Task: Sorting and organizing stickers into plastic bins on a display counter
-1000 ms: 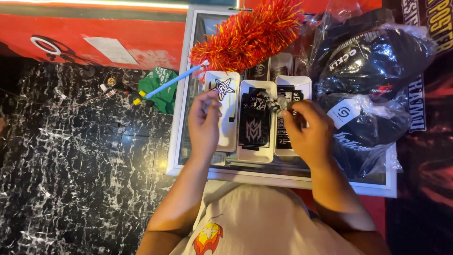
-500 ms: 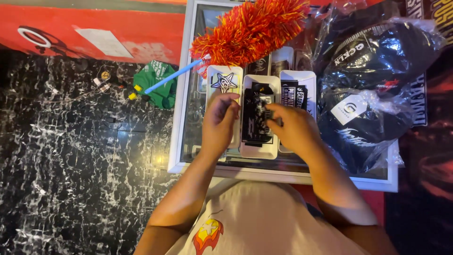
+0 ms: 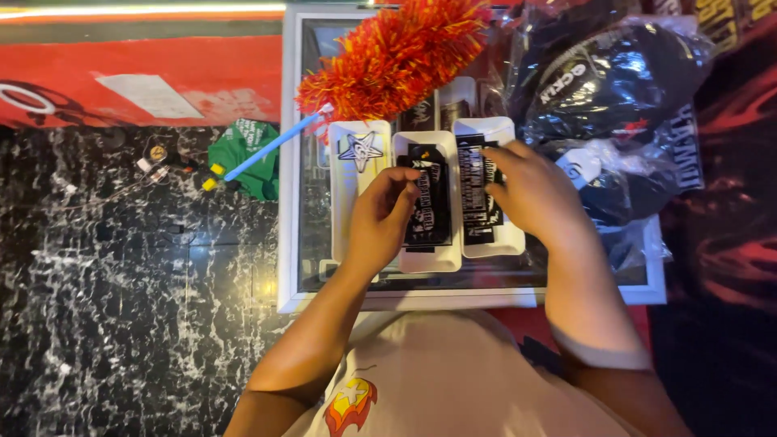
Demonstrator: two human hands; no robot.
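Observation:
Three white trays lie side by side on a glass-topped display case (image 3: 290,243). The left tray (image 3: 350,202) holds a silver star emblem (image 3: 360,150). In the middle tray (image 3: 429,260) lies a black patch (image 3: 431,206); my left hand (image 3: 380,218) pinches its left edge with curled fingers. My right hand (image 3: 534,194) rests its fingertips on a second black patch (image 3: 474,198) in the right tray (image 3: 506,243). The hand hides whether it grips that patch.
An orange-red duster (image 3: 396,53) with a blue handle (image 3: 271,147) lies across the case's far left corner. A green cloth (image 3: 251,154) and small bits lie on the black marbled floor (image 3: 121,307). Clear bags of black clothing (image 3: 615,89) are piled at the right.
Both hands were together on the middle patch. My right hand has since moved right onto the right tray's patch, while the left hand stays at the middle one.

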